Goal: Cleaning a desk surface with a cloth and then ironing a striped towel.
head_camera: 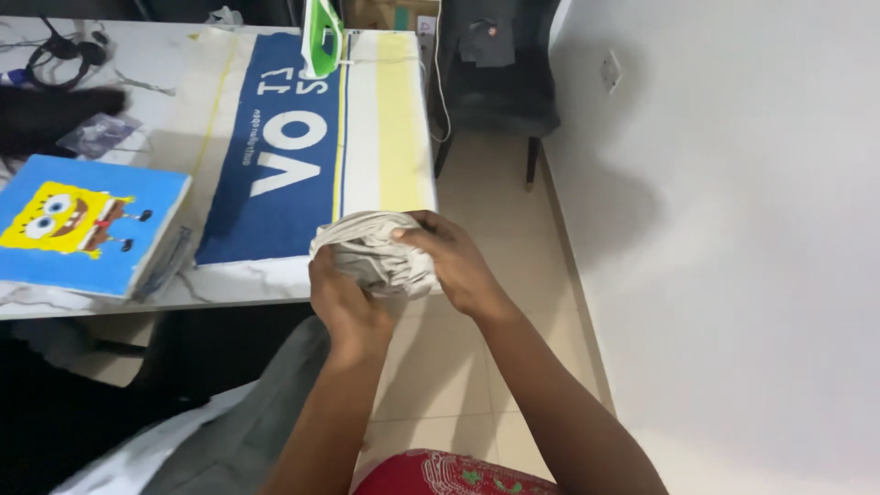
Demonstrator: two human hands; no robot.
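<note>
A flat blue box [78,225] with a yellow cartoon face lay at the left edge – on the table [229,284].

A brown cardboard box [390,14] stood at the top middle.

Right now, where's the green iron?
The green iron stands upright at the top of the head view, at the far end of the blue and yellow towel on the table.

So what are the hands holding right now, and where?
Both hands, left hand and right hand, clasp a bunched grey cloth from opposite sides.

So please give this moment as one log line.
left hand: grips grey cloth | right hand: grips it | cloth: bunched, at table edge
</note>
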